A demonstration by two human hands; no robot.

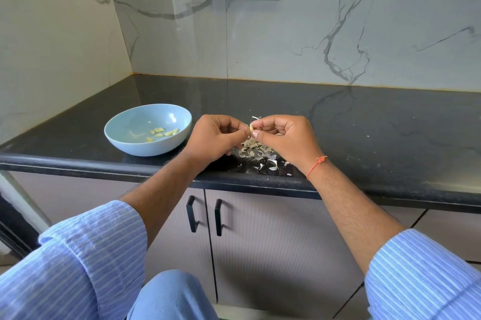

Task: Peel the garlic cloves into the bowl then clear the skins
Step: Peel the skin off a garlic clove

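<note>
Garlic clove pinched between both hands, peeling unfinished. Several peeled cloves in bowl at 9 o'clock. Skins uncleared on counter.

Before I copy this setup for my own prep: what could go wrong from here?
The skins are piled close to the countertop's front edge, so some could slide off onto the floor. Both the left hand and right hand pinch the garlic clove above that pile, beside the bowl; a slip would likely drop it among the skins.
</note>
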